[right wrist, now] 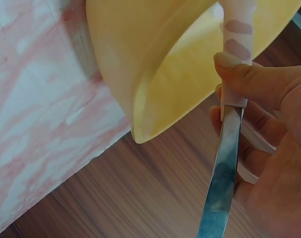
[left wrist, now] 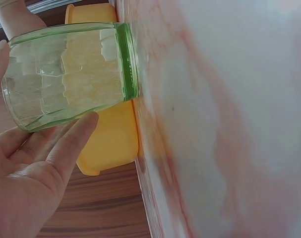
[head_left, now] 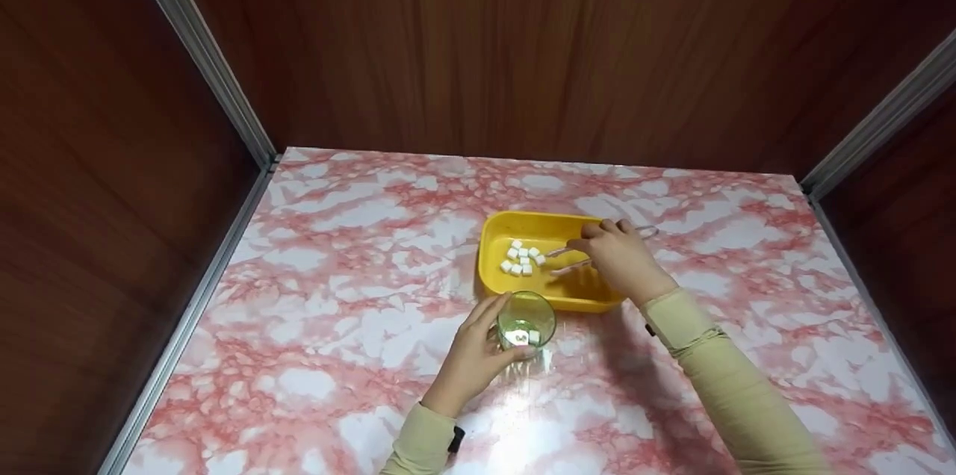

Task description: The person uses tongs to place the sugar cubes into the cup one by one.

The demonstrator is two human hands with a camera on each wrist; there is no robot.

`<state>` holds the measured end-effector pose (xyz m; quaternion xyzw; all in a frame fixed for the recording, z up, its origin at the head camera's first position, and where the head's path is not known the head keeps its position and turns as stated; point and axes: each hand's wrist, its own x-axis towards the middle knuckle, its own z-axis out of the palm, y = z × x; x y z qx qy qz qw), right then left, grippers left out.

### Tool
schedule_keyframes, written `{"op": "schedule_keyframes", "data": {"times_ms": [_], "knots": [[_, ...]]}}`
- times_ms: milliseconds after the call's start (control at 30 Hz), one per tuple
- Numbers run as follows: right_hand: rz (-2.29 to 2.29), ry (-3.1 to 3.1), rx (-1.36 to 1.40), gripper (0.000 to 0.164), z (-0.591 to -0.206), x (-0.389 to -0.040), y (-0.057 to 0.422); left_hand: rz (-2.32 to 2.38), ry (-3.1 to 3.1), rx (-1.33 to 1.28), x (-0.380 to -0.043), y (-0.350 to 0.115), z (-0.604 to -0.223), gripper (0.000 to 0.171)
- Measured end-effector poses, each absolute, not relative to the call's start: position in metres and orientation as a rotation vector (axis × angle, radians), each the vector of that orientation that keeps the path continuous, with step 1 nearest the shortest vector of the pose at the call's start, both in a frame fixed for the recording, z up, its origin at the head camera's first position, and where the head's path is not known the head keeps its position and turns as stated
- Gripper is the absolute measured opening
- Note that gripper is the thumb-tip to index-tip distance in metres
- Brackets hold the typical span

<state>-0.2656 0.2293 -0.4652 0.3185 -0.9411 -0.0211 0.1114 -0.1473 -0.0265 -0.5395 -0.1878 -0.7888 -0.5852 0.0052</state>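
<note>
Over the tray point(head_left: 549, 222), right fingers point(head_left: 591, 230) pinch tongs point(right wrist: 230, 126) (unseen from left wrist); left fingers point(left wrist: 73, 144) clasp a glass point(left wrist: 78, 74).

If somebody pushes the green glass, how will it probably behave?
The glass looks rigid and, being glossy, perhaps slippery. Its thick base suggests weight low down, so a gentle push may slide it rather than tip it. Its round shape would probably let it roll if laid down.

Counter point(head_left: 336, 311): one. Yellow tub point(head_left: 556, 305): one. Green glass point(head_left: 527, 308): one. Tongs point(right wrist: 220, 178): one pair. White cubes in tub point(head_left: 524, 261): about nine, clustered, exact count uncertain. White cube in glass point(left wrist: 109, 44): at least one. Hands: two, left hand point(head_left: 474, 352) and right hand point(head_left: 624, 262). Sleeves point(head_left: 736, 385): two.
</note>
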Motion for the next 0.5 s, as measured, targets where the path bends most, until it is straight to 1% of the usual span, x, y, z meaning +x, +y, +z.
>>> {"op": "schedule_keyframes", "data": {"times_ms": [500], "knots": [[-0.114,-2.806,0.908,0.038,-0.472,-0.277,0.222,-1.85,-2.484,-0.561,-0.147,-0.026,-0.537,0.085]]}}
